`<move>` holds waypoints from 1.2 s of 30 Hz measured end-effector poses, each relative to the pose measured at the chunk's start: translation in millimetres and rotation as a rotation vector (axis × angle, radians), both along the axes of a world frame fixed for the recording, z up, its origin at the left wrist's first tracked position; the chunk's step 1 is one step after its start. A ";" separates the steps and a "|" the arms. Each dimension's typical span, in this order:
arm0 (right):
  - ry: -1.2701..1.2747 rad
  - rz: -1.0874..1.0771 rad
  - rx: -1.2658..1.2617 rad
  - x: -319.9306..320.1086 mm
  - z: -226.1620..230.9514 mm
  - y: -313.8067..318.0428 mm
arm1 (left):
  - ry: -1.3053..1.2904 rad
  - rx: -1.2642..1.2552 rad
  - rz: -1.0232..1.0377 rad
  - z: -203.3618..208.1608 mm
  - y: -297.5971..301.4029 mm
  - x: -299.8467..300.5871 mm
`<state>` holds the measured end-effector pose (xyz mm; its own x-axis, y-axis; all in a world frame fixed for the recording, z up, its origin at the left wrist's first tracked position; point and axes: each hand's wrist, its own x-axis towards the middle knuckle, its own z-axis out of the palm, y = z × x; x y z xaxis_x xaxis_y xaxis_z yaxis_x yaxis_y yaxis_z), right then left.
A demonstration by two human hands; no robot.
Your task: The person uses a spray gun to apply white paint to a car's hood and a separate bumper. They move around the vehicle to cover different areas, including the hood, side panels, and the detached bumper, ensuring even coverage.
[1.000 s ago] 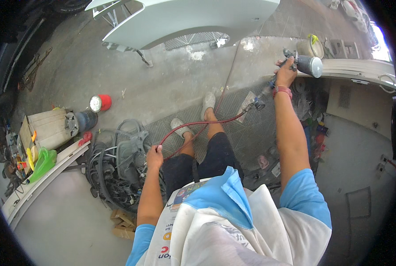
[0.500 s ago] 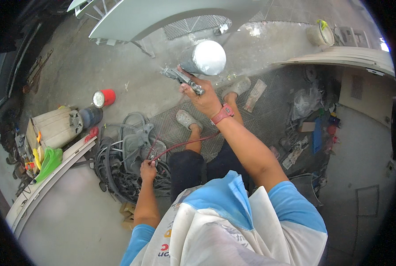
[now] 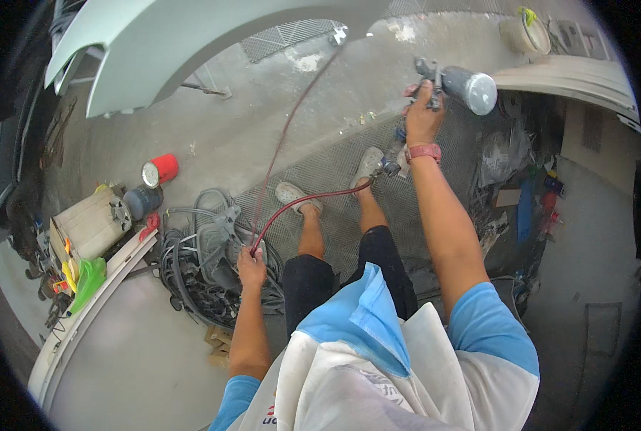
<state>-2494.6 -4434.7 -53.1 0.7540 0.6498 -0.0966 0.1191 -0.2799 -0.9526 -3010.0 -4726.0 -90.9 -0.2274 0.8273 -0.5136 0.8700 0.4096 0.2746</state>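
Note:
My right hand [image 3: 426, 122], wearing a reddish wristwatch [image 3: 424, 151], is closed around the grip of a metal spray gun [image 3: 429, 75]. The gun's grey cup [image 3: 468, 89] points to the right. Lower down at the left, my left hand [image 3: 251, 270] grips a red air hose [image 3: 295, 203]. One stretch of hose runs from it toward the gun; a thinner-looking stretch rises to the pale panel. That curved pale-green panel, like a car fender [image 3: 130, 47], fills the upper left, apart from both hands.
Tangled grey hoses and parts [image 3: 209, 251] lie beside my left forearm. Farther left are a red can [image 3: 160, 170], a beige container [image 3: 91, 223] and a green plastic piece [image 3: 89, 281]. A bucket [image 3: 525, 36] stands at the far right, near a long pale panel [image 3: 572, 82].
My right hand has swung rightward with the spray gun, and its cup now points right. My left hand has shifted slightly right. The fender appears lower and farther left.

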 end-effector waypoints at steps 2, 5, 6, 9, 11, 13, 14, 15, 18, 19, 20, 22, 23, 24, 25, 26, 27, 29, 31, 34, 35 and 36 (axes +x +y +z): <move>-0.037 0.187 -0.078 7.0 -15.0 -10.0 | 0.026 -0.028 -0.024 -0.4 3.3 19.3; 0.099 0.486 0.033 6.6 -36.3 -33.9 | -0.016 -0.117 -0.110 2.4 3.7 56.6; 0.131 0.490 0.050 11.5 -47.3 -31.9 | -0.026 -0.163 -0.125 2.5 3.8 69.4; 0.138 0.466 0.047 31.5 -85.4 -21.6 | -0.011 -0.118 -0.215 -1.2 5.2 111.1; 0.059 0.343 -0.046 53.5 -114.7 -9.5 | 0.018 -0.173 -0.186 -4.4 9.6 133.0; -0.140 0.267 -0.093 68.4 -142.5 2.3 | 0.028 -0.240 -0.125 -7.5 13.7 152.1; -0.151 0.243 -0.082 70.2 -155.0 5.9 | -0.005 -0.200 -0.133 -12.3 16.9 161.0; -0.105 0.218 -0.059 70.4 -165.4 6.4 | 0.008 -0.207 -0.159 -16.0 18.8 168.6; 0.072 0.486 -0.063 69.9 -192.7 4.4 | 0.019 -0.249 -0.221 -32.3 22.1 191.1; 0.138 0.534 -0.105 70.8 -202.2 3.2 | 0.021 -0.317 -0.228 -39.9 21.9 198.4; 0.175 0.597 -0.131 74.7 -213.9 4.0 | 0.025 -0.377 -0.237 -48.7 21.2 205.7; 0.193 0.592 -0.188 81.1 -243.2 9.2 | 0.040 -0.493 -0.245 -66.3 20.9 215.1; 0.175 0.524 -0.222 89.2 -264.2 19.6 | 0.048 -0.544 -0.259 -73.3 19.3 219.1; 0.173 0.449 -0.309 94.5 -285.2 27.3 | 0.069 -0.530 -0.260 -81.6 19.8 221.0; 0.173 0.355 -0.237 103.2 -305.1 32.6 | 0.089 -0.495 -0.260 -89.0 20.1 222.6; 0.185 0.265 -0.188 112.8 -324.7 40.3 | 0.113 -0.440 -0.254 -96.6 21.7 223.0; 0.179 0.163 -0.154 117.3 -345.4 51.1 | 0.139 -0.360 -0.253 -104.0 24.0 222.2; 0.164 -0.021 -0.033 118.7 -381.8 69.5 | 0.187 -0.199 -0.258 -117.0 30.0 216.7; 0.372 -0.182 0.039 103.3 -407.7 80.1 | 0.234 -0.125 -0.235 -128.4 37.0 208.0; 0.487 -0.228 0.019 51.4 -426.7 88.9 | 0.302 -0.166 -0.099 -138.3 45.2 190.9; 0.486 -0.200 0.007 31.0 -426.9 86.0 | 0.319 -0.190 -0.044 -137.4 47.7 183.6; 0.474 -0.144 0.021 8.2 -424.2 81.1 | 0.295 -0.189 -0.024 -136.2 50.3 176.5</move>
<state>-2486.4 -4353.6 -477.2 0.7123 0.5480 -0.4386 -0.3674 -0.2414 -0.8982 -2833.5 -4675.7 -227.0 -0.3705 0.7310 -0.5730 0.9106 0.4074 -0.0690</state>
